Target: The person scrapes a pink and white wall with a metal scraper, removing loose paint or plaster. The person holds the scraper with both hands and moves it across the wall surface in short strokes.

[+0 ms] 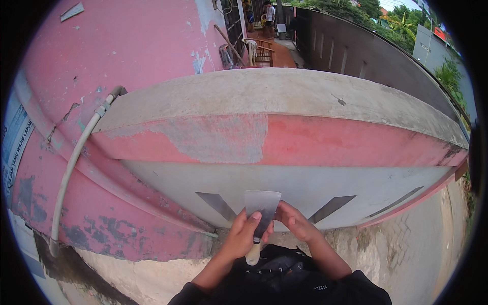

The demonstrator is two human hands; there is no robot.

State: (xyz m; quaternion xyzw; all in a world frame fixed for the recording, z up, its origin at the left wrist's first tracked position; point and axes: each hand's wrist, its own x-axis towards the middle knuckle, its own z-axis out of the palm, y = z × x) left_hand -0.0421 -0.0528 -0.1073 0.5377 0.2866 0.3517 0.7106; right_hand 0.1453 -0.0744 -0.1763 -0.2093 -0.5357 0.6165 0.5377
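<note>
My left hand point(242, 233) grips a putty knife point(267, 204) by its metal blade, with the thumb on the near face and fingers behind. The blade points away from me, and the pale wooden handle hangs toward my black shirt. At the blade's right edge is my right hand point(296, 221), its fingers loosely bent; whether they touch the metal I cannot tell. Ahead stands a low wall with a pink painted band point(343, 139). On the band's left half, a grey patch point(228, 139) shows where the pink coat is absent.
A bare concrete ledge point(244, 89) caps the wall. Left, a bent pipe point(74, 160) runs down the peeling pink house wall point(133, 42). Slots pierce the white lower panel point(274, 179). Beyond are a wooden chair point(263, 51), a dark fence point(335, 42) and a standing person point(270, 17).
</note>
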